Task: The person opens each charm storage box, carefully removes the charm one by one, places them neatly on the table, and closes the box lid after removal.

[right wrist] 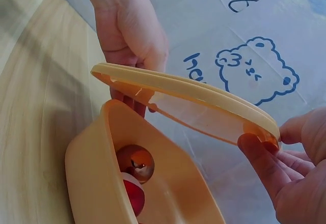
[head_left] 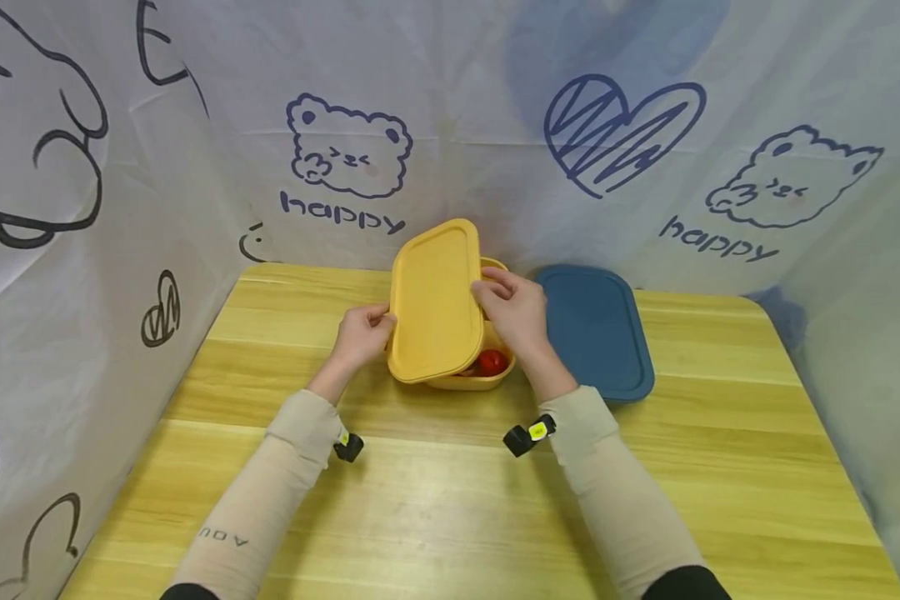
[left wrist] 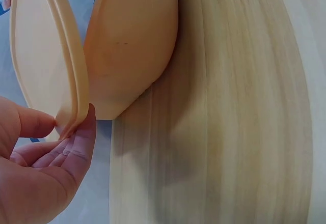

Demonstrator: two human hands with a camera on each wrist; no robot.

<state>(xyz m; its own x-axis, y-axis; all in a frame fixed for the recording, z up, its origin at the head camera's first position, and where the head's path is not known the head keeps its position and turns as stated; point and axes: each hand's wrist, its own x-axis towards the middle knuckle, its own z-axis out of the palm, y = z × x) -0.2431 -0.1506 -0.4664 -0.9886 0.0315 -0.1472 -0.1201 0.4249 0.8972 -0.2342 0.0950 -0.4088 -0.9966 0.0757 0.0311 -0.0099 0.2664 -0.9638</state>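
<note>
A yellow rectangular lid [head_left: 437, 304] with rounded corners is held tilted above a yellow box [head_left: 480, 383], apart from its rim on the side seen in the right wrist view. My left hand [head_left: 365, 333] pinches the lid's left edge between thumb and fingers, and my right hand [head_left: 516, 310] pinches its right edge. Inside the box lie a red ball [head_left: 492, 363] and a see-through brownish ball [right wrist: 135, 164]. The lid hides much of the box's inside in the head view.
To the right of the box is a blue rectangular lid [head_left: 596, 332]; whether a box sits beneath it I cannot tell. The wooden table [head_left: 420, 500] meets a white cloth backdrop [head_left: 480, 183] with drawings behind and at the sides.
</note>
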